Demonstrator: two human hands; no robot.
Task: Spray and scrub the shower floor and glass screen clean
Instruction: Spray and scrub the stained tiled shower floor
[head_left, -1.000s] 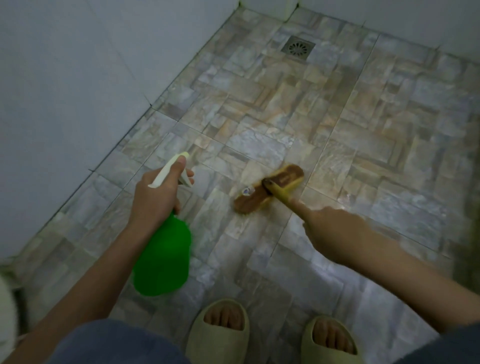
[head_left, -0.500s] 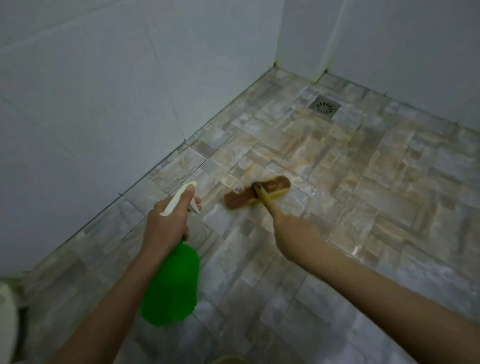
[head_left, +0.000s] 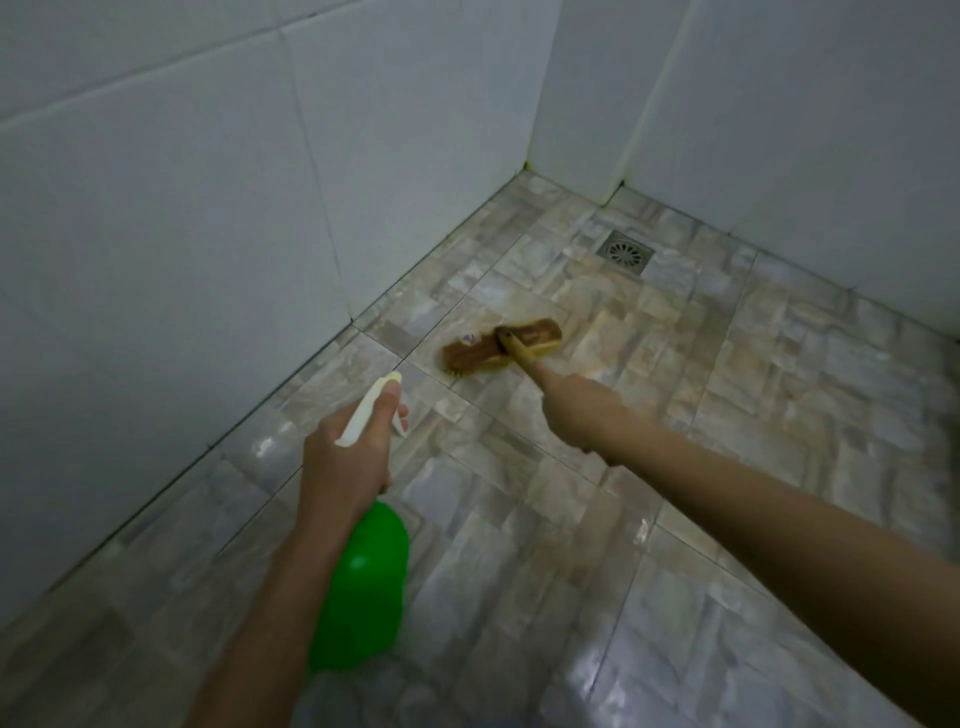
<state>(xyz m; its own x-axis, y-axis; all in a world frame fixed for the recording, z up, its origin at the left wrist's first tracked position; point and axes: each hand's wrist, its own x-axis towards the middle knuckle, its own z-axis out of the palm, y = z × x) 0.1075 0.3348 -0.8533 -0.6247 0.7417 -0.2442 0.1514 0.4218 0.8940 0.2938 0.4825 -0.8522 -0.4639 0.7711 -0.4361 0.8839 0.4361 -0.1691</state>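
Brush (head_left: 501, 347) has travelled further out toward the drain (head_left: 624, 253). Right hand (head_left: 581, 410), fingers closed on its handle, is scrubbing the floor (head_left: 779, 395); left hand (head_left: 345, 467) grips the spray bottle (head_left: 363, 587). Next, probably: spray ahead, keep scrubbing.

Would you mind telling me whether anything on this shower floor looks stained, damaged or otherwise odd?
Yes: an orange-brown stain discolours the floor tiles between the scrub brush and the drain. Dark grime also marks the wall corner joints above the floor. Nothing looks broken or spilled.
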